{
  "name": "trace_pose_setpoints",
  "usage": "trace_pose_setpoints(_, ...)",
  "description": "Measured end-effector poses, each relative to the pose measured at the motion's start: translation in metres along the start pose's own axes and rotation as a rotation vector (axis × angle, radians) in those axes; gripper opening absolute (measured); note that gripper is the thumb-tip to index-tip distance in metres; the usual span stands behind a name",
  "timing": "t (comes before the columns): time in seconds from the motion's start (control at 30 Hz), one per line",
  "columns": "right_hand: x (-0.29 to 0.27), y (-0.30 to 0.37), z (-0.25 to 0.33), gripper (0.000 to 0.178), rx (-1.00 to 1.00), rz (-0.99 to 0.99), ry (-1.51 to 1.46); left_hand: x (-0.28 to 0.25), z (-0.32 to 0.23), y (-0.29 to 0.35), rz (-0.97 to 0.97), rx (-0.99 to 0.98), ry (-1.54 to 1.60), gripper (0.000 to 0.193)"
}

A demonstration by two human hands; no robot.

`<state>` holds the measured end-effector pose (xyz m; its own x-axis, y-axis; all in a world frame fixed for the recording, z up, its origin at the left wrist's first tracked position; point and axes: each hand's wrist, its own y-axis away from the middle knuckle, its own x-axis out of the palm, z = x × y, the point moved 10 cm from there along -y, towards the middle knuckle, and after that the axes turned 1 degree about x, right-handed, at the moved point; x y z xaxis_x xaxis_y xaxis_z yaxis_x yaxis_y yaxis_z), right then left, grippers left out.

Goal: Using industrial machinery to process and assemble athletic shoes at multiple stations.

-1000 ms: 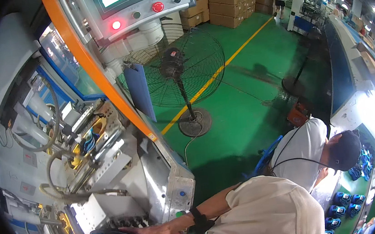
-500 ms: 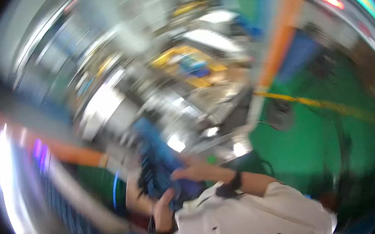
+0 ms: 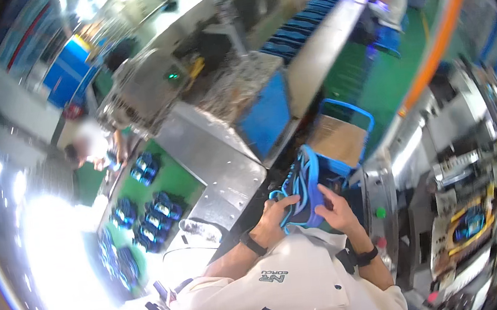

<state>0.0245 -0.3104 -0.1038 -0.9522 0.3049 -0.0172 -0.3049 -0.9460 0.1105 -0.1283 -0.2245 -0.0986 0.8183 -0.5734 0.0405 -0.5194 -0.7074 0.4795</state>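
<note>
1. Left hand [image 3: 276,215] curled around the lower left edge of a blue shoe upper [image 3: 302,193], fingers closed on it; dark wristband on that wrist
2. Right hand [image 3: 334,209] on the right side of the same shoe upper, index finger stretched up along it, other fingers loosely bent; grip looks light, thumb side hidden
3. Shoe upper held upright between both hands, just in front of the chest, above the gap between the metal table [image 3: 215,158] and the machine [image 3: 475,179] on the right; dark blue with lighter blue trim
4. Blue-framed cart [image 3: 343,136] with a brown board sits just behind the shoe upper
5. Green conveyor [image 3: 172,181] to the left carries pairs of blue shoe pieces [image 3: 143,166]; another person [image 3: 93,147] stands at its far side, blurred
</note>
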Motion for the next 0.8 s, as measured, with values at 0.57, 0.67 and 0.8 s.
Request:
trace_pose_setpoints(0.57, 0.154, -0.271, 0.405, 0.033, -0.947, -0.042, 0.983, -0.529, 0.145, -0.107, -1.214, -0.08, 0.342, 0.051)
trace_pose_setpoints(0.67, 0.249, -0.327, 0.455, 0.048, -1.186, 0.051, 1.12, -0.597, 0.181, -0.12, -1.253, -0.194, 0.158, 0.059)
trace_pose_setpoints(0.8, 0.391, -0.397, 0.48, 0.065, -1.508, 0.255, 1.37, -0.626, 0.193, -0.128, -1.253, -0.378, -0.025, 0.071)
